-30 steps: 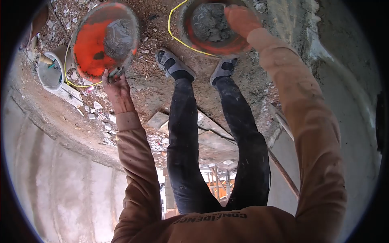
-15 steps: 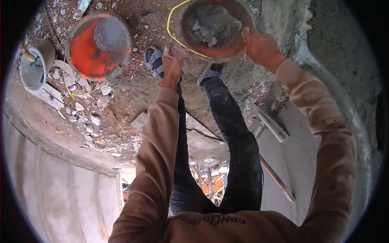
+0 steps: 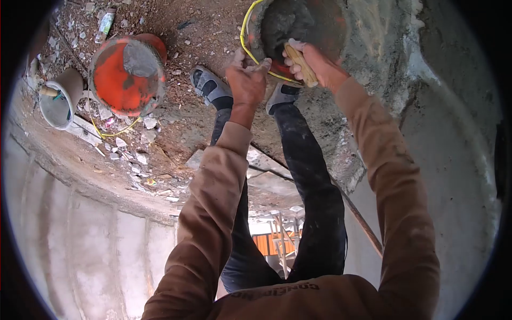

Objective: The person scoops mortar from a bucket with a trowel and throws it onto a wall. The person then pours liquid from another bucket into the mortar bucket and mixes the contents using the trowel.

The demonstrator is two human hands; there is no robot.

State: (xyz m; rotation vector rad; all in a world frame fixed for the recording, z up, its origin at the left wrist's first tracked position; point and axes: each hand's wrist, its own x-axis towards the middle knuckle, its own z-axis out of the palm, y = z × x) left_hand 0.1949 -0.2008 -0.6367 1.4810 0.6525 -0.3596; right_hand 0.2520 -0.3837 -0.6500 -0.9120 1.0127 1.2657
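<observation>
My right hand (image 3: 312, 64) is closed round a wooden handle (image 3: 300, 65) at the near side of the right bucket (image 3: 342, 40). Dark grey wet mortar (image 3: 285, 24) lies inside this bucket, and the tool's far end cannot be made out against it. My left hand (image 3: 248, 77) is beside the bucket's near left rim, fingers bent and apart, with nothing visible between them. A yellow cord or handle (image 3: 244, 34) curves round the bucket's left side, close to both hands.
An orange bucket (image 3: 125, 88) with some grey mortar stands at the left. Beside it are a pale bucket (image 3: 56, 109) with a wooden-handled tool, a bottle (image 3: 105, 26) and rubble. Boards (image 3: 266, 168) lie behind my feet, and a pole (image 3: 360, 218) leans at the right.
My left hand has left the orange bucket and moved right to the other bucket's rim. My right hand has come to its near side, the wooden handle now showing in its grip.
</observation>
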